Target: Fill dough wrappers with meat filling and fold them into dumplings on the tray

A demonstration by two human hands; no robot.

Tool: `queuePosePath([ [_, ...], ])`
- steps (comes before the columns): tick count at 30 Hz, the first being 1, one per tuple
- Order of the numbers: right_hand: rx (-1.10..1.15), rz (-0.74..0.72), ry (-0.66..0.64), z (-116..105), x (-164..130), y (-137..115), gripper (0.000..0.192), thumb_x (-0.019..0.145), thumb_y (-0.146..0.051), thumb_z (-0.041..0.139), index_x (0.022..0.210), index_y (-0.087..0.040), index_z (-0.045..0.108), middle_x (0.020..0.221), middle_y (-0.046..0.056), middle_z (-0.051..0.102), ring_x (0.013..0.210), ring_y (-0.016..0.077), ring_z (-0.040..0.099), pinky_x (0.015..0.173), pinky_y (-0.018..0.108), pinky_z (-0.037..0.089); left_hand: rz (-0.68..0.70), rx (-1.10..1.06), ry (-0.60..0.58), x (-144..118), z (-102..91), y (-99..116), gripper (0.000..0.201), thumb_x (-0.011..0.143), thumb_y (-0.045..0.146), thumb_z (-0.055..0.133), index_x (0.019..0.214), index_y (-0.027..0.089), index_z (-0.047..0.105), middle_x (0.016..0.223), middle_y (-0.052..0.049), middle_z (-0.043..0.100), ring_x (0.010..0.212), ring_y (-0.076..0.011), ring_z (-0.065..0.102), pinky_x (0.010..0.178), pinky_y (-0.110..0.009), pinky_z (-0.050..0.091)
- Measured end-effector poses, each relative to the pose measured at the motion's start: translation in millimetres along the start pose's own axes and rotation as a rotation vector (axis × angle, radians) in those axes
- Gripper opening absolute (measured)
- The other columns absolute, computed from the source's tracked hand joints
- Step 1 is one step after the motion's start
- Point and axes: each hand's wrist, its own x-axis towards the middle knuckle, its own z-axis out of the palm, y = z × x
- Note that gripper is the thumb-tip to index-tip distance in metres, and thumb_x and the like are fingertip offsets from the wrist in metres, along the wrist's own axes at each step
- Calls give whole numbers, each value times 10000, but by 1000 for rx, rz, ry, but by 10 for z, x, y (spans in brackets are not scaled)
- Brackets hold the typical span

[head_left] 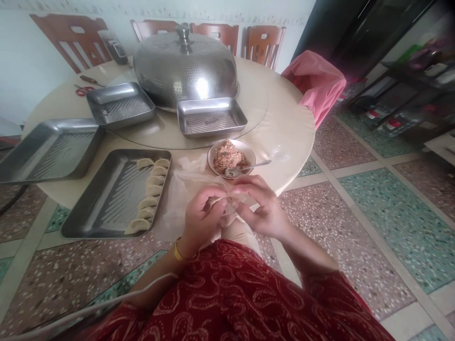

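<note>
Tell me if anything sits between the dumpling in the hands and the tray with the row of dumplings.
Nothing visible does. Both hands, left hand and right hand, pinch the dumpling just right of the tray; only a pale flat sheet on the table lies between.

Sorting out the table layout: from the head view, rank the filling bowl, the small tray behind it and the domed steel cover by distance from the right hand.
From the right hand:
1. Filling bowl, just beyond the fingers.
2. Small tray, behind the bowl.
3. Domed steel cover, farthest, at table centre.
</note>
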Motion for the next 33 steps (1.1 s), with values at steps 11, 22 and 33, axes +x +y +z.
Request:
queuePosePath([
  [11, -104, 48, 86, -6, -131, 68, 146, 845, -167, 633, 976, -224, 664, 1047, 63, 645, 1013, 217, 629, 815, 438, 583, -134, -11, -36, -17, -3, 2, 160, 851, 216, 606, 1000, 194, 657, 848, 2, 697, 595, -73, 615, 562, -186, 520],
  [22, -45, 204, 9, -62, -65, 77, 91, 830, -173, 638, 895, -211, 690, 990, 61, 691, 954, 192, 668, 829, 396, 589, 106, 134, -100, -5, 16, -86, 99, 878, 205, 580, 963, 207, 631, 1023, -48, 646, 943, -154, 621, 733, -248, 545],
  [33, -73, 288, -2, -39, 2, 112, 106, 819, -165, 591, 755, -210, 663, 831, 32, 695, 833, 185, 667, 746, 367, 563, 180, 193, -183, 44, 14, -88, 77, 852, 197, 616, 930, 203, 620, 983, -48, 642, 939, -165, 623, 847, -304, 521],
])
